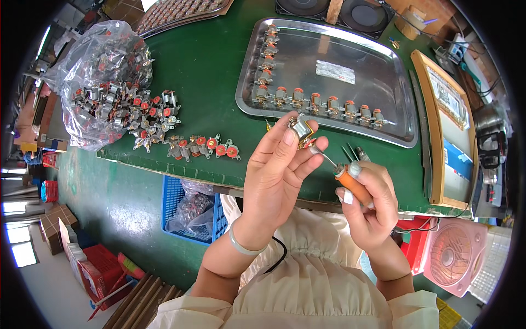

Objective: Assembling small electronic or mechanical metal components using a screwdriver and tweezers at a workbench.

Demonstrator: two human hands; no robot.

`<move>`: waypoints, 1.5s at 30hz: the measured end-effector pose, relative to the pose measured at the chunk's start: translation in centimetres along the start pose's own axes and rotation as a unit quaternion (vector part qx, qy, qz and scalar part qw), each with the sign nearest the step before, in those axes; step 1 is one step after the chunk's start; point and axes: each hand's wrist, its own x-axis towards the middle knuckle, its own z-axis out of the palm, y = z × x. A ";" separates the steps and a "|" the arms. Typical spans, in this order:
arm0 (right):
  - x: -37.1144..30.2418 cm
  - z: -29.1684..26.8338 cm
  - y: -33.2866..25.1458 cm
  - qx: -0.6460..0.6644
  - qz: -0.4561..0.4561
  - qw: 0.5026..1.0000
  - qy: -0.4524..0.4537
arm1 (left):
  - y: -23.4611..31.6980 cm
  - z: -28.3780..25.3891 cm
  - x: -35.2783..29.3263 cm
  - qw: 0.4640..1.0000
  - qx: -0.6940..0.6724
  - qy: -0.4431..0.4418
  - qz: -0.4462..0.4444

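Note:
My left hand (271, 175) pinches a small silvery metal part (301, 129), motor-like, with brass-coloured and red pieces, above the table's near edge. In my right hand (373, 203) is a screwdriver (353, 183) with an orange handle, its thin shaft pointing up and left. The tip reaches the lower side of the part, beside my left fingers; the exact contact point is hidden. Just beyond my hands lies a metal tray (329, 125), where similar parts stand in one column and one row. Several more (203, 147) lie lined up left of my left hand.
A clear plastic bag (87, 71) spills a heap of parts onto the green table (197, 71). Tweezers (350, 152) lie behind the screwdriver. A wooden frame (430, 131) leans at the right. Below are a blue crate (174, 211) and a pink fan (455, 252).

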 end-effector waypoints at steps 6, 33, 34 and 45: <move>-0.4 0.4 0.5 -0.052 -0.026 0.998 0.009 | -0.3 0.5 -0.1 1.000 0.009 0.016 0.020; -1.3 0.9 0.5 0.076 0.098 0.992 0.039 | -1.0 1.0 -0.6 0.983 0.087 0.003 0.162; -1.2 0.9 0.6 0.036 0.065 0.997 0.034 | -1.0 0.9 -0.6 0.980 0.094 0.006 0.173; -0.3 1.7 -1.9 0.265 0.276 0.919 0.094 | -0.7 0.9 -0.7 0.970 0.119 0.007 0.214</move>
